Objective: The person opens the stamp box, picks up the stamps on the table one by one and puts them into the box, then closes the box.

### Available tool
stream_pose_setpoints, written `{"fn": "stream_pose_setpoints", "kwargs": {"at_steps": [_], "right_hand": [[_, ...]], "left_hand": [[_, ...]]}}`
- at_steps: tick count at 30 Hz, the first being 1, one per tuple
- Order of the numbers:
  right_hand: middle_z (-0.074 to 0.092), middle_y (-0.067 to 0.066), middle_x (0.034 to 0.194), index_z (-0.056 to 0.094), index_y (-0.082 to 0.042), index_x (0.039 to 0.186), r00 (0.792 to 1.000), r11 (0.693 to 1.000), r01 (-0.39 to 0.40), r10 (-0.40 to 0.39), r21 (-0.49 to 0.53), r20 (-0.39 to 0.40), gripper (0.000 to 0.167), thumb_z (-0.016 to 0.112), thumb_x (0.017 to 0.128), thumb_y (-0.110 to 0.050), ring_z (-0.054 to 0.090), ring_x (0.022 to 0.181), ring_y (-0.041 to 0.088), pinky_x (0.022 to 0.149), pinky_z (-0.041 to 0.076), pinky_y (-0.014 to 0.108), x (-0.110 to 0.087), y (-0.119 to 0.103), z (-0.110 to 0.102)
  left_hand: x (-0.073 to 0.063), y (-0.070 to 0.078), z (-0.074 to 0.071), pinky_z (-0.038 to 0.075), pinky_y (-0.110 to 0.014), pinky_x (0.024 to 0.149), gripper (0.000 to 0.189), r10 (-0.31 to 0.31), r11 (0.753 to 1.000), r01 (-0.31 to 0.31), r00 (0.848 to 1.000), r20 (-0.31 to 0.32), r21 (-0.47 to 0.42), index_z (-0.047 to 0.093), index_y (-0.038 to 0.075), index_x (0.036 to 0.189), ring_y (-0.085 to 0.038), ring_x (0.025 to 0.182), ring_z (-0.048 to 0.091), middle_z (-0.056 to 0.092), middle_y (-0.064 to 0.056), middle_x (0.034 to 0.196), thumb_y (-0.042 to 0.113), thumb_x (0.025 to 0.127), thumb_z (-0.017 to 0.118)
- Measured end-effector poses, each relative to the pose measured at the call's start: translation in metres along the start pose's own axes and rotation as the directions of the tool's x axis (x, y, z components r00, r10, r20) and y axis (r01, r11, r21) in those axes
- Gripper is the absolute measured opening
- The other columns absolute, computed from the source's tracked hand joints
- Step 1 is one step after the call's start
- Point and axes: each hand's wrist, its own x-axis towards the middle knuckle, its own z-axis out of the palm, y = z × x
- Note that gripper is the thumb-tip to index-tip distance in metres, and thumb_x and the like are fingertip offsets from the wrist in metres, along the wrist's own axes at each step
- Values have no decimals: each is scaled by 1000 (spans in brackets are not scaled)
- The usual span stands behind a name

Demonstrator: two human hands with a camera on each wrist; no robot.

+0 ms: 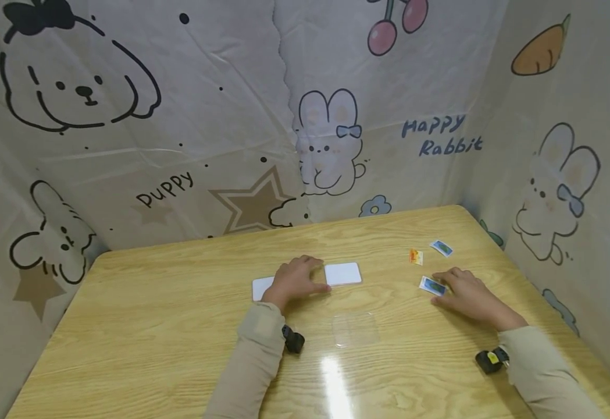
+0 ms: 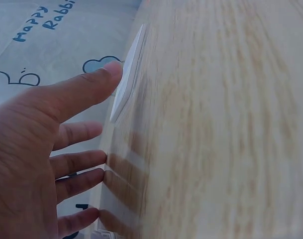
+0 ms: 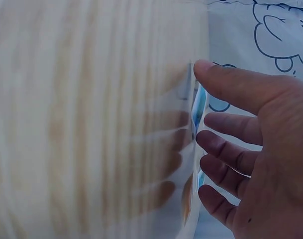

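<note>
A blue card point(image 1: 431, 286) is lying on the table point(image 1: 179, 331) between the parted thumb and fingers of the right hand point(image 1: 467, 295). The left hand point(image 1: 295, 280) is holding its fingers spread beside two white cards point(image 1: 343, 274), while an orange card point(image 1: 416, 256) is sitting farther back.

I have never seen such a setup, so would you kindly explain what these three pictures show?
There is no robot here: a person works with bare hands. The wide picture comes from a camera on the head; the other two come from wrist cameras, each looking along one hand.

On the wooden table lie two white cards, a clear flat piece, two small blue-and-white pieces and an orange-yellow one.

The left hand is between the white cards; the right hand is at the nearer blue-and-white piece. Neither appears to hold anything.
</note>
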Motion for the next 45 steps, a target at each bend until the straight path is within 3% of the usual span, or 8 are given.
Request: {"fn": "stream_pose_setpoints", "kwargs": {"at_steps": [16, 20, 25, 38, 45], "right_hand": [[61, 14, 108, 58, 4, 126, 1000, 1000, 2, -2, 10, 26, 51, 70, 87, -27, 57, 101, 34, 80, 41, 54, 7, 2, 1], [61, 9, 104, 59, 3, 126, 1000, 1000, 3, -4, 20, 23, 49, 69, 88, -26, 57, 95, 26, 76, 39, 46, 7, 1, 2], [56, -1, 93, 59, 1, 126, 1000, 1000, -1, 1, 31, 19, 46, 68, 89, -25, 47, 82, 12, 73, 26, 38, 6, 0, 2], [52, -3, 89, 59, -3, 127, 1000, 999, -9, 9, 52, 9, 44, 67, 90, -25, 44, 79, 10, 72, 17, 40, 5, -5, 3], [53, -3, 90, 60, -5, 127, 1000, 998, 16, -16, 52, -8, 42, 67, 90, -24, 45, 79, 10, 74, 18, 41, 10, -13, 3]], "left_hand": [[1, -2, 1, 30, -55, 112, 74, 3, 1000, -4, 1000, 16, 23, 48, 22, 143, -30, 138, 39, 40, -7, 151, 57, 81, 69], [0, -2, 1, 30, -55, 112, 74, 4, 1000, -4, 1000, 15, 19, 48, 22, 143, -31, 138, 39, 40, -7, 152, 56, 82, 69], [0, -3, 1, 29, -55, 112, 73, 11, 1000, -12, 1000, 13, 21, 47, 22, 144, -30, 138, 40, 40, -7, 152, 56, 82, 68], [-1, -3, 2, 30, -56, 112, 74, 16, 999, -17, 1000, 23, 32, 47, 22, 144, -30, 138, 39, 40, -7, 152, 58, 82, 68], [-1, -3, 2, 30, -57, 112, 73, 25, 999, -26, 1000, 19, 35, 48, 23, 143, -30, 139, 39, 40, -7, 152, 58, 82, 67]]}}
